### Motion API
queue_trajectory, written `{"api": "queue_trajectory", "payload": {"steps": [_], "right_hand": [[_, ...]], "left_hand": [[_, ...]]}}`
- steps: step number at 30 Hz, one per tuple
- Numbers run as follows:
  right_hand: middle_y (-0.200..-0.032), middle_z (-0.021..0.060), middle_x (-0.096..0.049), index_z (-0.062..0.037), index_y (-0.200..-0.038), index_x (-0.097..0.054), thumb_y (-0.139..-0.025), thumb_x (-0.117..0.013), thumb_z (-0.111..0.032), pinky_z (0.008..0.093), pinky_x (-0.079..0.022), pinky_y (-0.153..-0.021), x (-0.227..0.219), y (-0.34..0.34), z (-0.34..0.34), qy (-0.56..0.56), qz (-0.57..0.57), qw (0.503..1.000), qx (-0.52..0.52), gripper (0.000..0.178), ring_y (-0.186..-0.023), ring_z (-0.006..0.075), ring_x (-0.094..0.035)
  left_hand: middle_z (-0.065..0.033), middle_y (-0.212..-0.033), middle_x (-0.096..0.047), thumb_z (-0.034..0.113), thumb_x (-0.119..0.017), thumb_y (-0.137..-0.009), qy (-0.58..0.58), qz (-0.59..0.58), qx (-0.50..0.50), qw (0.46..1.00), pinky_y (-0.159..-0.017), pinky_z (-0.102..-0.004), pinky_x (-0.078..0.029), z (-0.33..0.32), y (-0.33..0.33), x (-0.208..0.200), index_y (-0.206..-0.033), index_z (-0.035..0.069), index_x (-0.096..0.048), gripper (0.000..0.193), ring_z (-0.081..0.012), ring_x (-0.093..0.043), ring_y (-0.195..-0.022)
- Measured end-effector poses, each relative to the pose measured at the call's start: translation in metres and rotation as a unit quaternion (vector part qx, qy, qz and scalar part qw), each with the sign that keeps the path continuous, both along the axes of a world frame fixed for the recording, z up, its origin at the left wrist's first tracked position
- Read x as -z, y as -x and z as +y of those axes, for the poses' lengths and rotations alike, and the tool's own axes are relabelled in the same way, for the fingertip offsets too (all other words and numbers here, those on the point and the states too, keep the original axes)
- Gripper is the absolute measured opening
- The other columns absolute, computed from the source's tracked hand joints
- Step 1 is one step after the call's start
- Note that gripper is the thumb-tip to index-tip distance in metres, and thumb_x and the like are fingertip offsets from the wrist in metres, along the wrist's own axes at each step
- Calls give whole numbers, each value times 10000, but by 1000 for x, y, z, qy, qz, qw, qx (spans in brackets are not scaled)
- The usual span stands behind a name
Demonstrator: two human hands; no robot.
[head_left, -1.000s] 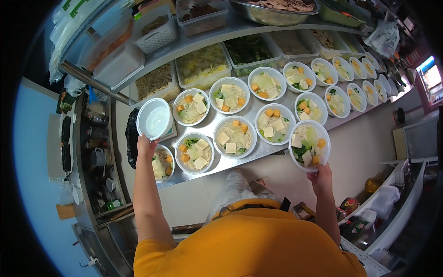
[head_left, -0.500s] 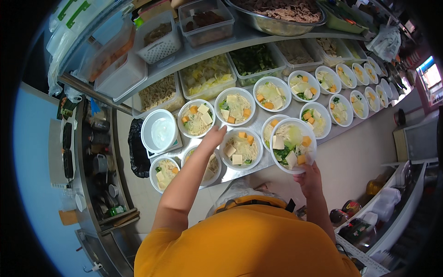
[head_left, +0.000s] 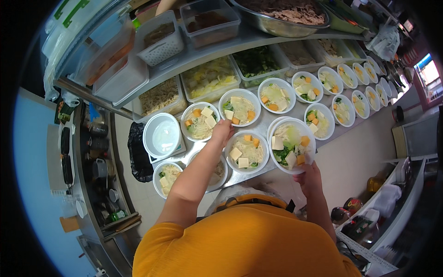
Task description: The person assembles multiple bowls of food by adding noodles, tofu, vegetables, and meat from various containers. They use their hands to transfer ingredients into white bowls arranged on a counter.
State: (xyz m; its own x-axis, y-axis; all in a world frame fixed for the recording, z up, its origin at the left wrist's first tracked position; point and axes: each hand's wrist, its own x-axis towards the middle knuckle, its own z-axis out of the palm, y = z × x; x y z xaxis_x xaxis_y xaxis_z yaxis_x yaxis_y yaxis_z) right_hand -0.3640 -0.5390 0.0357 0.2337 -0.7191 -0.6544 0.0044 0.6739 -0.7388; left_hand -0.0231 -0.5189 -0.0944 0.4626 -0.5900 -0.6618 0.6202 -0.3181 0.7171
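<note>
My right hand grips the near rim of a white round bowl of greens, thin pale noodle-like strands, pale cubes and orange pieces. This bowl is raised over another white bowl, covering most of it. My left hand has its fingers closed at the near rim of a filled bowl in the back row. Beside it on the left is another filled bowl; nearer me stands one more. My left forearm partly hides a bowl at the counter's front edge.
An empty-looking white bowl rests on a scale at the left, beside a black bag. Several filled bowls line the metal counter to the right. Ingredient tubs stand behind, beneath a shelf holding a large metal basin.
My left hand has moved forward and slightly right to the rim of the back-row bowl. My right hand still holds its bowl in nearly the same place.
</note>
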Motion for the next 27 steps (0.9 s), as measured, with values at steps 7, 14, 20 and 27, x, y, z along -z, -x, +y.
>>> {"api": "queue_trajectory", "payload": {"steps": [7,14,20,27], "right_hand": [[-905,99,-612,-37,-1222,-456,-895,-447,-120,242,-521,-525,2,-37,-38,66,-22,996,-62,338,-651,145,-604],[-1012,133,-624,-57,-1275,-417,-905,-450,-73,268,-558,-599,50,-149,-88,8,-114,978,-176,372,-741,183,-647],[-1040,168,-636,-75,-1301,-384,-906,-422,-25,258,-585,-571,84,-200,-111,-17,-7,969,-246,400,-773,225,-683],[-1071,194,-626,-39,-1312,-376,-968,-407,-177,304,-590,-528,107,-210,-118,-3,81,962,-259,372,-757,260,-687]], "left_hand": [[-79,-959,-603,151,-453,-908,70,7,-28,997,-715,-267,-543,80,1,-102,-1056,34,-521,201,-151,-607,-821],[-90,-1073,-625,155,-445,-905,75,-83,-186,976,-742,-259,-529,243,-14,-146,-1176,34,-518,305,-142,-636,-885],[-72,-1019,-651,129,-449,-912,80,-124,-322,935,-705,-255,-569,322,-15,-155,-1166,51,-527,277,-132,-661,-837],[-72,-1006,-651,136,-455,-920,60,-115,-382,915,-729,-261,-565,356,-4,-145,-1169,36,-528,278,-134,-653,-832]]}}
